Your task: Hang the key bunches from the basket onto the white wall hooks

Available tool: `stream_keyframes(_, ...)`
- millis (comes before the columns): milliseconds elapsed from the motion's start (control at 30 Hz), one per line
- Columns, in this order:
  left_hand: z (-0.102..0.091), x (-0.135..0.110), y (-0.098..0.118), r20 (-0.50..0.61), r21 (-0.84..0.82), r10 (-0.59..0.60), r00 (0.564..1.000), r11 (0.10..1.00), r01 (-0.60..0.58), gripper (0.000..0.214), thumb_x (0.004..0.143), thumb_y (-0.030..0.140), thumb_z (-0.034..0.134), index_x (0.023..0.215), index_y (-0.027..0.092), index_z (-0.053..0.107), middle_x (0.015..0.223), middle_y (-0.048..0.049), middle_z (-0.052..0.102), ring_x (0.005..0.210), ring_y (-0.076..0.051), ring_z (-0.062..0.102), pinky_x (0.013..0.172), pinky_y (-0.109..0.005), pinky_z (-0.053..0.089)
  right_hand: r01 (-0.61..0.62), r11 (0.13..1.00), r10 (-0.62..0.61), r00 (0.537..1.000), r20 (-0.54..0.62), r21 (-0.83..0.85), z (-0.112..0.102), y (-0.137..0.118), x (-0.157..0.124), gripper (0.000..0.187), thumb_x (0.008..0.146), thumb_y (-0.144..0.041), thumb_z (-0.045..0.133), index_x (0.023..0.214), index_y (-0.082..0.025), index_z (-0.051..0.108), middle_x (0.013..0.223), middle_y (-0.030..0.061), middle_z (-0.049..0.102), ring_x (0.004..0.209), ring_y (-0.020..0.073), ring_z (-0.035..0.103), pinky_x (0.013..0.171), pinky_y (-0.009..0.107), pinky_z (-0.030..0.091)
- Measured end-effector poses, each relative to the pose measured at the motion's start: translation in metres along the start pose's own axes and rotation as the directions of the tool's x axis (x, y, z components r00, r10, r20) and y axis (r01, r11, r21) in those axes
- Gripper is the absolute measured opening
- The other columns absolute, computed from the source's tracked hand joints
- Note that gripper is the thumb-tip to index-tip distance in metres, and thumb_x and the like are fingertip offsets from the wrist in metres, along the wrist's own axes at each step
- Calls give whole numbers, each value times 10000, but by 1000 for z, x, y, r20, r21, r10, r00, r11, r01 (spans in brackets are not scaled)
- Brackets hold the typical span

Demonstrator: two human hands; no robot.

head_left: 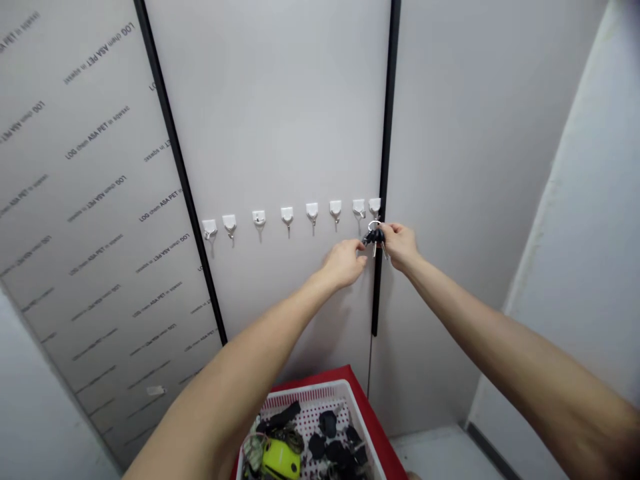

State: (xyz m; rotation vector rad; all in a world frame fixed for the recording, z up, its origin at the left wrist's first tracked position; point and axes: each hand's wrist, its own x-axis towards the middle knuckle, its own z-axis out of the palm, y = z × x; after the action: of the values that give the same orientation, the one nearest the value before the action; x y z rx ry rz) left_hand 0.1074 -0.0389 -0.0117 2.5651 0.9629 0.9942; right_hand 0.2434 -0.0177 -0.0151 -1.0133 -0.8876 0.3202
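Note:
Just below the rightmost white hook (pixel 375 206) on the cabinet panel is a bunch of keys (pixel 376 237) with black heads and a metal ring. My right hand (pixel 401 245) pinches the ring side of the bunch. From the other side, the fingertips of my left hand (pixel 347 263) close on its left edge. The ring is right under the hook; whether it touches the hook I cannot tell. Metal key blades hang down between the two hands.
Several more white hooks (pixel 312 211) run leftward in a row. A black vertical strip (pixel 390 100) passes beside the rightmost hook. Below, a white basket (pixel 363 427) on a red surface (pixel 385 450) holds a yellow-green item (pixel 281 460) and dark objects.

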Motion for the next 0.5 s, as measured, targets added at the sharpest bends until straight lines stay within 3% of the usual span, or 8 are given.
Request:
stream_keyframes(167, 5, 24, 9, -54, 14, 41, 998, 999, -40, 276, 654, 166, 398, 923, 147, 461, 970, -82, 500, 872, -189, 460, 756, -327, 355, 62, 998, -61, 998, -31, 28, 1, -3, 12, 122, 610, -226, 448, 520, -144, 454, 440, -45, 430, 375, 45, 377, 357, 175, 350)
stream_keyframes(300, 14, 33, 14, -29, -29, 126, 992, 992, -127, 319, 633, 112, 380, 941, 153, 450, 1026, -73, 476, 932, -177, 430, 801, -300, 332, 17, 1000, -18, 997, -78, -5, 3, -10, 21, 125, 607, -208, 449, 496, -152, 430, 404, -51, 406, 362, 51, 378, 351, 186, 356)
stream_keyframes(500, 24, 18, 4, 47, -52, 106, 993, 993, -103, 374, 639, 131, 374, 1010, 143, 418, 1072, -82, 449, 966, -179, 408, 829, -294, 313, -29, 979, 16, 998, -66, -202, -5, -1, 21, 156, 585, -240, 477, 464, -155, 425, 367, -43, 398, 362, 63, 381, 364, 203, 344)
